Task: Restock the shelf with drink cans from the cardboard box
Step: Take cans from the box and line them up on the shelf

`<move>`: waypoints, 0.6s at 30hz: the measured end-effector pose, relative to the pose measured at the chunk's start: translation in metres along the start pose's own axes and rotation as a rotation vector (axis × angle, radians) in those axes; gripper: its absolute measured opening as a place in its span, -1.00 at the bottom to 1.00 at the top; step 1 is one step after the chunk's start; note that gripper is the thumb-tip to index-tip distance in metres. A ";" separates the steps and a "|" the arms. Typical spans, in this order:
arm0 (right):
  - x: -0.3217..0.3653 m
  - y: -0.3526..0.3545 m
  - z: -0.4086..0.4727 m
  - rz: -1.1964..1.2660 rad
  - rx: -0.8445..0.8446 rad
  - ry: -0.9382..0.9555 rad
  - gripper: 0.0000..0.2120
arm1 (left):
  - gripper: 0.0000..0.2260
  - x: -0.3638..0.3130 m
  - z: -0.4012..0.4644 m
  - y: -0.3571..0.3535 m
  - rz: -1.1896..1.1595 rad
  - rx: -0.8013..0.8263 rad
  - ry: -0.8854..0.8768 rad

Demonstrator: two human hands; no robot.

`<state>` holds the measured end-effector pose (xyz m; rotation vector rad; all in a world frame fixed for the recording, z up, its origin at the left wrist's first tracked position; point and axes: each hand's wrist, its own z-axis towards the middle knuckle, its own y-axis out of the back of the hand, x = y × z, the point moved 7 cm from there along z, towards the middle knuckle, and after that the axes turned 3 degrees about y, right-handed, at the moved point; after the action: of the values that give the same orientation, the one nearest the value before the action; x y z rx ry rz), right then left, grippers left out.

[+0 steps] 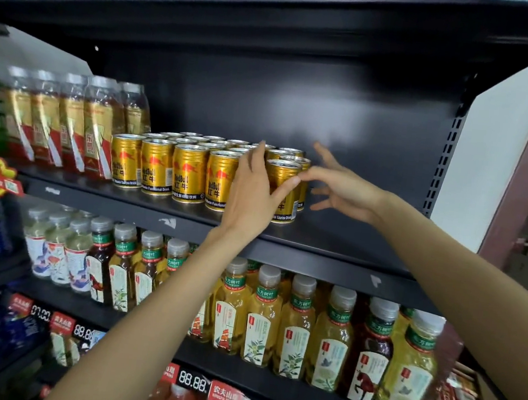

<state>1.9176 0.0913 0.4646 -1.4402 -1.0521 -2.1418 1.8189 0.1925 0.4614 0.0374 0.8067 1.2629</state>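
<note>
Nearest to me, on the low shelf, stood tea bottles (263,317) in rows. Above them my two arms reached up to the black shelf (317,238). My left hand (253,195) gripped the front can (285,187) at the right end of the row, thumb on its right side and fingers on its left. My right hand (345,189) was loose, the fingers spread, and one fingertip touched the same can near the left thumb. The gold cans (174,171) stood upright in rows, from the shelf edge back, to the left of this can. Amber bottles (68,124) stood further left. I saw no cardboard box.
</note>
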 end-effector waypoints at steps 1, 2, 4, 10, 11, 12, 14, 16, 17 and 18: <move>0.001 -0.004 0.001 -0.023 0.025 0.024 -0.10 | -0.41 0.000 -0.005 0.012 -0.020 -0.051 -0.089; 0.002 -0.007 0.003 -0.054 0.047 0.040 -0.04 | -0.47 0.002 -0.009 0.024 -0.009 -0.107 -0.169; -0.002 -0.015 0.009 -0.206 0.079 0.056 0.10 | -0.49 0.018 -0.011 0.042 0.121 -0.180 -0.239; -0.009 -0.028 0.026 -0.522 -0.035 0.160 0.12 | -0.28 0.080 0.002 0.046 0.329 0.024 -0.077; -0.008 -0.030 0.027 -0.520 -0.034 0.170 0.11 | -0.27 0.082 0.003 0.045 0.344 0.034 -0.091; -0.006 -0.033 0.027 -0.514 -0.030 0.181 0.09 | -0.28 0.084 0.003 0.045 0.357 0.041 -0.102; -0.003 -0.041 0.027 -0.498 -0.041 0.202 0.07 | -0.28 0.085 0.002 0.044 0.367 0.044 -0.112; -0.001 -0.049 0.029 -0.491 -0.066 0.212 0.07 | -0.29 0.085 0.002 0.044 0.359 0.043 -0.115; 0.000 -0.052 0.030 -0.478 -0.075 0.210 0.08 | -0.29 0.085 0.001 0.044 0.356 0.044 -0.117; 0.000 -0.053 0.030 -0.463 -0.082 0.209 0.08 | -0.29 0.086 0.001 0.044 0.355 0.045 -0.119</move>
<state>1.9023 0.1486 0.4506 -1.0443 -1.3284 -2.6127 1.7898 0.2811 0.4375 0.3010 0.7452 1.5602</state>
